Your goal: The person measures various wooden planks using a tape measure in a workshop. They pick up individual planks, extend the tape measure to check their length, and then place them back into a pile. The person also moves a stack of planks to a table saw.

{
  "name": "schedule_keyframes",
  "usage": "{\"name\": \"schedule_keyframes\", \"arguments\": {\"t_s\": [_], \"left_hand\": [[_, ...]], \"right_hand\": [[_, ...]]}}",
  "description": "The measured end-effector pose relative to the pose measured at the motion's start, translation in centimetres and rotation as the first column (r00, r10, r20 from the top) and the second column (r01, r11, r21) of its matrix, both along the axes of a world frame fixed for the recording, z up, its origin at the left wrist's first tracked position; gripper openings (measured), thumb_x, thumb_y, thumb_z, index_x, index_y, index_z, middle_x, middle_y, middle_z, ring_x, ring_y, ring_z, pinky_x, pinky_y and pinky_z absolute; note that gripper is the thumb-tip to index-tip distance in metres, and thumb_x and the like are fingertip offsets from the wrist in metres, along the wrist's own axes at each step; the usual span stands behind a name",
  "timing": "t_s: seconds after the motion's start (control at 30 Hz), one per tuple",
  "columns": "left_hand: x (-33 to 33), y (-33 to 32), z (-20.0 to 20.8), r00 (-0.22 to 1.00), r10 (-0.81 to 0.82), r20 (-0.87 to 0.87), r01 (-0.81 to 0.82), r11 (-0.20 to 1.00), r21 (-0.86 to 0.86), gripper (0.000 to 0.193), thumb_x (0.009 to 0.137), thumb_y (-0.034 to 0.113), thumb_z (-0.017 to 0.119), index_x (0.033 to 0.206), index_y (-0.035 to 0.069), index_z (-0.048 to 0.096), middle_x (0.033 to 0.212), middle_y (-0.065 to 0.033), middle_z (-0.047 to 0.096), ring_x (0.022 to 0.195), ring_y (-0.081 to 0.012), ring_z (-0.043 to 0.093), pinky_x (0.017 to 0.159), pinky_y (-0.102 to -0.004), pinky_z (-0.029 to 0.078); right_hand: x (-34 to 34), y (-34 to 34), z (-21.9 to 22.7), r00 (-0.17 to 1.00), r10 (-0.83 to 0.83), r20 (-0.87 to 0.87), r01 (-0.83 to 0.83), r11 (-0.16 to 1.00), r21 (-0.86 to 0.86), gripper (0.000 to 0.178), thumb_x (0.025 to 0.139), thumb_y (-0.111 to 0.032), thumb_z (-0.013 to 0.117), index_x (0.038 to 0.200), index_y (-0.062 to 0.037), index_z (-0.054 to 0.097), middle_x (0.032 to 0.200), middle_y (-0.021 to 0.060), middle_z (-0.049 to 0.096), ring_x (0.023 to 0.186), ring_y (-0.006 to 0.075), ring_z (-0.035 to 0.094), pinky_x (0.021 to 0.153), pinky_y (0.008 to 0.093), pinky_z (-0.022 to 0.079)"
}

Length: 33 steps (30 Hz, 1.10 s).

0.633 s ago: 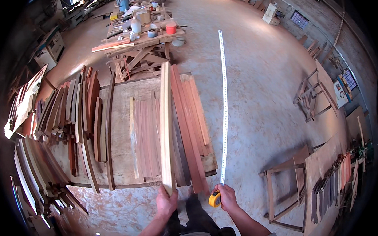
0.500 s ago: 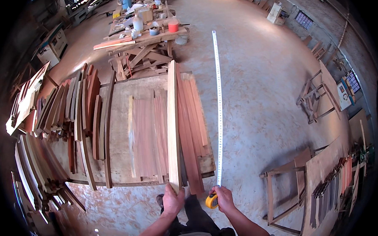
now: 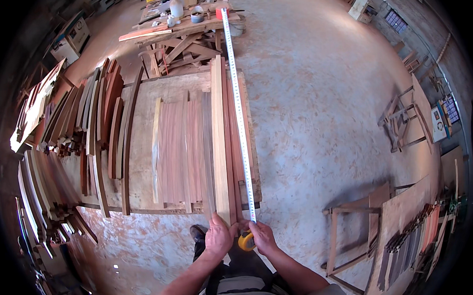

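A long pale wooden board (image 3: 220, 143) lies lengthwise on the worktable, its near end sticking out past the edge. My left hand (image 3: 218, 237) is closed around that near end. Close beside it, my right hand (image 3: 262, 237) grips a yellow tape measure (image 3: 246, 241). From the case a long white blade (image 3: 239, 115) runs out far ahead, over the reddish boards to the right of the pale one. Its far tip reaches in front of a red container. Whether the blade touches any wood along its length I cannot tell.
The worktable (image 3: 140, 115) carries several reddish strips (image 3: 176, 150). Dark and brown boards (image 3: 92, 111) are stacked at the left. Beyond stands a cluttered bench (image 3: 189, 27) with bottles and pots. Wooden frames (image 3: 351, 232) with more strips stand at the right.
My right hand has moved left with the tape measure, close to my left hand. The blade has swung from over the floor to over the boards. My left hand still holds the pale board.
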<state>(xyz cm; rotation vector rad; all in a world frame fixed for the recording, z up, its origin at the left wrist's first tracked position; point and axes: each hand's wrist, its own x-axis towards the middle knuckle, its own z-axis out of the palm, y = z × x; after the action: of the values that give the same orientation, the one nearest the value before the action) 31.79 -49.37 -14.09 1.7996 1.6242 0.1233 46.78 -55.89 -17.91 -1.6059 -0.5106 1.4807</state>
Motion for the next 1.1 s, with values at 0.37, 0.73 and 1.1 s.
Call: {"name": "schedule_keyframes", "arguments": {"t_s": [0.37, 0.73, 1.1], "left_hand": [[0.3, 0.1, 1.3, 0.993, 0.072, 0.096, -0.047, 0.968, -0.247, 0.081, 0.083, 0.037, 0.065, 0.138, -0.008, 0.027, 0.097, -0.0328, 0.064, 0.089, -0.0456, 0.064, 0.078, -0.0505, 0.052], [-1.6, 6.3, 2.6, 1.0, -0.011, 0.029, 0.006, 0.988, 0.156, 0.056, 0.085, 0.028, 0.064, 0.129, -0.002, 0.046, 0.103, -0.0232, 0.062, 0.092, -0.0395, 0.063, 0.079, -0.0485, 0.051], [12.3, 16.1, 3.4, 0.99, -0.138, 0.004, 0.138, 0.99, 0.035, 0.04, 0.087, 0.023, 0.057, 0.112, -0.006, 0.047, 0.1, -0.0267, 0.062, 0.093, -0.042, 0.065, 0.079, -0.046, 0.054]], "right_hand": [[2.0, 0.8, -1.0, 0.973, -0.116, -0.201, 0.118, 0.993, -0.001, 0.031, 0.102, -0.023, 0.046, 0.102, 0.004, 0.06, 0.116, 0.0184, 0.063, 0.099, 0.0238, 0.063, 0.09, 0.0361, 0.049], [6.6, 2.4, 0.6, 0.965, -0.226, -0.135, 0.228, 0.974, 0.003, 0.033, 0.102, -0.022, 0.044, 0.104, 0.0055, 0.062, 0.094, 0.0127, 0.065, 0.088, 0.0197, 0.063, 0.079, 0.0325, 0.051], [9.6, 12.8, 2.0, 0.968, -0.222, -0.114, 0.234, 0.966, 0.106, 0.033, 0.101, -0.021, 0.047, 0.113, 0.0064, 0.062, 0.104, 0.0102, 0.064, 0.094, 0.0162, 0.061, 0.084, 0.0289, 0.049]]}}
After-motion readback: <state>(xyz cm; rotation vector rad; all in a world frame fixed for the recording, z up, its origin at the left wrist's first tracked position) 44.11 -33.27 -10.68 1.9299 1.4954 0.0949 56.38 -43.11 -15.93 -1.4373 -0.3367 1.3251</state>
